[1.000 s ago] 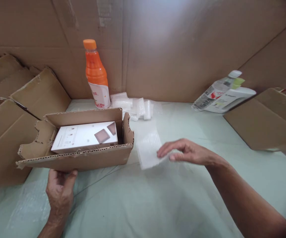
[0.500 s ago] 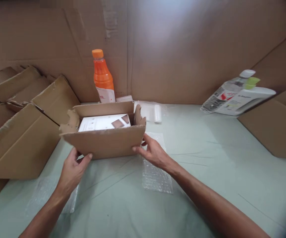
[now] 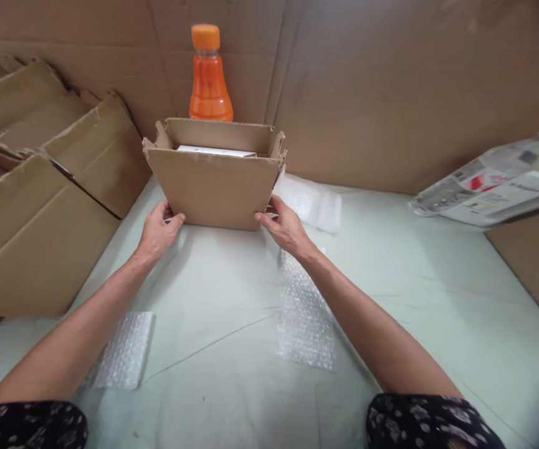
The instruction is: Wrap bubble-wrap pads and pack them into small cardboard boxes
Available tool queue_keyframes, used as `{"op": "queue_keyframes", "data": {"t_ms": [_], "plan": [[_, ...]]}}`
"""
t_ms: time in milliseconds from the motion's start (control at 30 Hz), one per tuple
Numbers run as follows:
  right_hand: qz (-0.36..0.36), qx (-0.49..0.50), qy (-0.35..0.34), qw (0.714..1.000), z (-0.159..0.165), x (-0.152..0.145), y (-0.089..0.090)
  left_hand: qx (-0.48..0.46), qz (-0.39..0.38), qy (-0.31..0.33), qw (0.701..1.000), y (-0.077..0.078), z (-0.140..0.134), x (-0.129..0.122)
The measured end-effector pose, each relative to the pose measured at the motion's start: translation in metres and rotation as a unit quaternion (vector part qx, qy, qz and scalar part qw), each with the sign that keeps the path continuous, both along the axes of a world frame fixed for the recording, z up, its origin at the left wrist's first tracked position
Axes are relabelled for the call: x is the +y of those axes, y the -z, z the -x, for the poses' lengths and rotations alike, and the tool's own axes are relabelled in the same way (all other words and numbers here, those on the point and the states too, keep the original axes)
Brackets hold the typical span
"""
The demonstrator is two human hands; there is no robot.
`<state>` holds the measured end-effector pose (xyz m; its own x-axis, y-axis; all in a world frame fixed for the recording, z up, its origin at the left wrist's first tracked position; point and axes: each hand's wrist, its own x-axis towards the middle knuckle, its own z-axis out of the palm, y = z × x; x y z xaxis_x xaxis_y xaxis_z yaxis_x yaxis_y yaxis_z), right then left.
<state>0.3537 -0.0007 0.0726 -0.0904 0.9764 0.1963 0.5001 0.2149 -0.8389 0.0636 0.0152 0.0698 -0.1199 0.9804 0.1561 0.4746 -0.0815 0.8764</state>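
Note:
An open cardboard box point(image 3: 217, 190) stands near the back wall, its top edges torn at the corners. Just the upper edge of a white packet point(image 3: 215, 151) shows inside it. My left hand point(image 3: 159, 231) grips the lower left corner, thumb on the front face. At the lower right corner my right hand point(image 3: 285, 224) holds the box the same way. Directly behind the box rises an orange bottle point(image 3: 210, 87), its lower part hidden. Beneath my right forearm lies a sheet of bubble wrap point(image 3: 304, 312).
Several open cardboard boxes point(image 3: 49, 231) crowd the left side. Another piece of bubble wrap point(image 3: 126, 349) lies by my left forearm, and a folded clear wrap point(image 3: 313, 202) at the back. On the right lean a clear bottle point(image 3: 479, 174) and a white container point(image 3: 507, 199) against a carton point(image 3: 535, 262).
The box has moved back toward the wall, close to the orange bottle, with both hands still on it. Its front now hides more of the white packet. The view has shifted too.

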Motion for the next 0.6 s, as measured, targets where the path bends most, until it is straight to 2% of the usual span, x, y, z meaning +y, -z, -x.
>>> {"op": "queue_keyframes", "data": {"t_ms": [100, 200, 267, 333, 433, 533, 600], "plan": [[-0.023, -0.074, 0.015, 0.997, -0.027, -0.039, 0.007, 0.094, 0.019, 0.018, 0.995, -0.006, 0.033, -0.035], [-0.052, -0.196, 0.046, 0.978, -0.068, -0.094, 0.023, 0.203, 0.026, 0.004, 0.979, -0.008, 0.083, -0.086], [-0.039, -0.262, 0.077, 0.961, -0.092, -0.126, 0.037, 0.243, 0.046, -0.014, 0.969, -0.006, 0.113, -0.123], [-0.028, -0.288, 0.104, 0.952, -0.103, -0.147, 0.049, 0.257, 0.071, -0.022, 0.964, 0.001, 0.132, -0.156], [-0.049, -0.273, 0.089, 0.957, -0.084, -0.162, 0.052, 0.258, 0.076, -0.019, 0.963, 0.014, 0.137, -0.191], [-0.078, -0.243, 0.017, 0.967, -0.033, -0.161, 0.036, 0.260, 0.058, -0.012, 0.964, 0.023, 0.124, -0.206], [-0.095, -0.225, -0.004, 0.970, 0.003, -0.151, 0.021, 0.265, 0.039, -0.003, 0.963, 0.023, 0.112, -0.209]]}}
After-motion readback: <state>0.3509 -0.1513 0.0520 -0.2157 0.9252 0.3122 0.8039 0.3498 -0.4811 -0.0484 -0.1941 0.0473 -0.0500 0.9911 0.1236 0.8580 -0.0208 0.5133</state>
